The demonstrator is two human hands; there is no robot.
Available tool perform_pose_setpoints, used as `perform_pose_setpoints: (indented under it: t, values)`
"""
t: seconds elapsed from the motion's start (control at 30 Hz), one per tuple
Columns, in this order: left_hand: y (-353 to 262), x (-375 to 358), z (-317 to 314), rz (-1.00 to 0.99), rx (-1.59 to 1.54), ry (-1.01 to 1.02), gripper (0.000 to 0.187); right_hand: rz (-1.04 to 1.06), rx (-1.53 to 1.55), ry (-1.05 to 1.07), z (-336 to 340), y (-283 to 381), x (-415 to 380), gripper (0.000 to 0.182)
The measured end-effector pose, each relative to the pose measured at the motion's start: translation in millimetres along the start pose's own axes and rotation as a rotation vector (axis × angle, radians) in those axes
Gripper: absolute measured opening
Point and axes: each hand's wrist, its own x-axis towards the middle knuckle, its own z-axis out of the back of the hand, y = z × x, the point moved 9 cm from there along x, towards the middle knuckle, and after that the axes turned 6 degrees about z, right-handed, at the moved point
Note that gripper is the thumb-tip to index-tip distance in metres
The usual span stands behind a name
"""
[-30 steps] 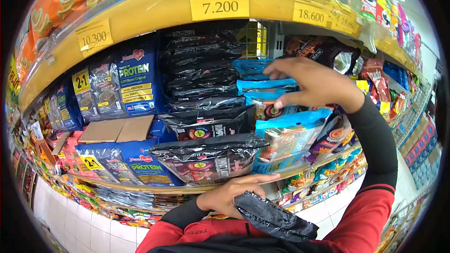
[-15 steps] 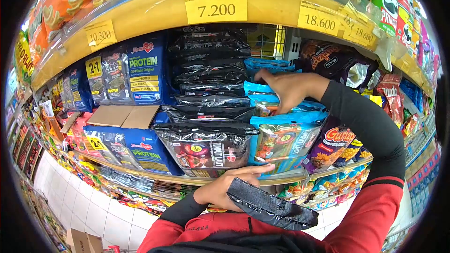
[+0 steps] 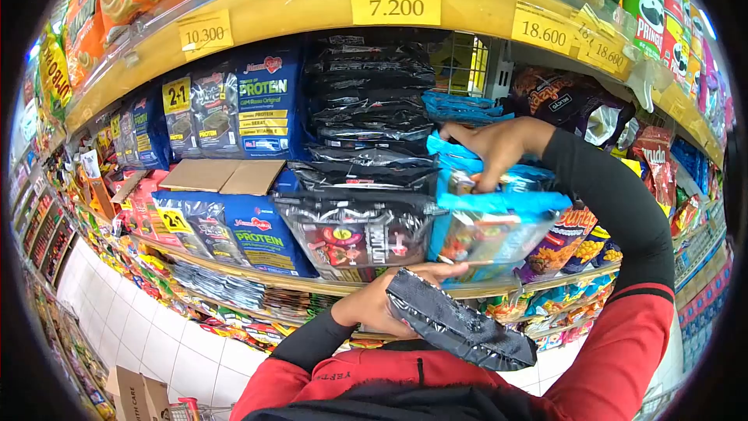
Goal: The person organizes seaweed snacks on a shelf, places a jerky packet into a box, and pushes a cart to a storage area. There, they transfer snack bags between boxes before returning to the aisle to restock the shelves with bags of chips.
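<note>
1. Black crinkled foil, a flat snack packet (image 3: 460, 329), lies in our left hand (image 3: 386, 300) at the lower centre of the frame; the fingers are curled around its near end and the thumb lies along its upper edge, so the hand is closed on it.
2. Our right hand (image 3: 499, 152) sits at centre right, fingers bent down over a stack of light blue plastic snack bags (image 3: 499, 218) on the shelf. The fingertips press on an upper bag of that stack; we cannot tell whether they pinch it or only rest on it.
3. Just left of the blue stack stands a pile of black glossy snack bags (image 3: 366, 109), rising to the underside of the yellow shelf edge (image 3: 312, 4) above; the front bag of that pile (image 3: 354, 234) faces us, touching the blue bags' side.
4. Further left, dark blue protein packs (image 3: 265, 97) stand upright, with a flat brown cardboard sheet (image 3: 222, 175) lying over more blue packs below them.
5. Yellow price tags (image 3: 395, 1) reading 7.200, 10.300 and 18.600 hang on the shelf edge across the top of the frame.
6. Purple snack bags (image 3: 557, 97) lie at upper right, behind our black-sleeved right forearm.
</note>
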Motion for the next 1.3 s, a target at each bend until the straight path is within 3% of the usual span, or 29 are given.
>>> perform_pose_setpoints:
  t: [0.17, 0.23, 0.27, 0.3, 0.37, 0.4, 0.5, 0.53, 0.63, 0.7, 0.77, 0.83, 0.87, 0.97, 1.03, 1.07, 1.1, 1.13, 1.17, 1.2, 1.27, 1.3]
  values:
    - [3, -2, -3, -0.026, -0.001, 0.021, 0.033, -0.040, 0.071, 0.115, -11, 5, 1, 0.106]
    - [6, -2, 0, 0.023, 0.003, -0.019, 0.033, -0.029, 0.039, 0.065, -6, 1, 2, 0.105]
    - [6, -4, 1, -0.061, 0.103, -0.037, 0.057, -0.009, 0.070, 0.078, -4, 2, 0, 0.105]
    - [8, -8, 1, -0.060, 0.099, -0.032, 0.057, 0.010, 0.103, 0.090, -2, 4, -3, 0.105]
    - [22, -18, 9, 0.093, 0.053, -0.111, 0.060, 0.016, 0.100, -0.030, 14, 5, -15, 0.084]
    - [20, -22, 12, 0.083, -0.046, -0.233, 0.061, 0.002, -0.019, -0.153, 25, 14, -28, 0.077]
    - [21, -26, 14, 0.088, -0.142, -0.338, 0.061, 0.008, -0.280, -0.488, 39, 53, -83, 0.058]
    - [17, -28, 18, 0.028, -0.101, -0.406, 0.056, 0.053, -0.339, -0.627, 40, 70, -105, 0.057]
    - [22, -33, 12, 0.095, -0.246, -0.451, 0.043, 0.152, -0.420, -1.131, 13, 135, -182, 0.045]
    - [20, -30, 6, 0.080, -0.325, -0.444, 0.042, 0.086, -0.244, -1.078, -46, 162, -207, 0.040]
    - [8, -26, 3, 0.092, -0.454, -0.499, 0.043, 0.311, -0.389, -1.105, -124, 198, -190, 0.039]
    - [1, -22, -6, 0.110, -0.502, -0.452, 0.046, 0.258, -1.051, -0.993, -161, 219, -167, 0.041]
    - [-8, -18, -13, 0.118, -0.599, -0.450, 0.047, 0.123, -1.053, -1.053, -163, 205, -159, 0.042]
    - [-28, -13, -26, 0.120, -0.676, -0.344, 0.058, 0.075, -1.053, -1.025, -148, 191, -169, 0.037]
    - [-33, -14, -33, -0.008, -0.701, -0.111, 0.064, 0.066, -0.860, -1.088, -114, 185, -194, 0.041]
    - [-30, -16, -33, -0.034, -0.579, -0.150, 0.067, 0.083, -0.783, -1.196, -99, 178, -209, 0.045]
    - [-60, -8, -36, -0.144, -0.459, -0.130, 0.061, 0.110, -0.495, -1.378, -77, 159, -226, 0.049]
    - [-71, -13, -33, -0.265, 0.090, -0.157, 0.054, 0.136, -0.190, -1.541, -58, 138, -236, 0.054]
    - [-70, -19, -37, -0.374, 0.640, -0.176, 0.047, 0.034, -0.423, -1.478, -39, 146, -231, 0.055]
    - [-59, -21, -32, -0.374, 0.643, -0.176, 0.047, 0.034, -0.361, -1.476, -24, 139, -223, 0.054]
    - [-52, -38, -41, -0.624, 1.275, -0.314, 0.031, 0.046, -0.400, -1.382, -1, 123, -201, 0.053]
    - [-46, -40, -36, -0.627, 1.278, -0.316, 0.031, -0.016, -0.453, -1.329, 7, 113, -189, 0.052]
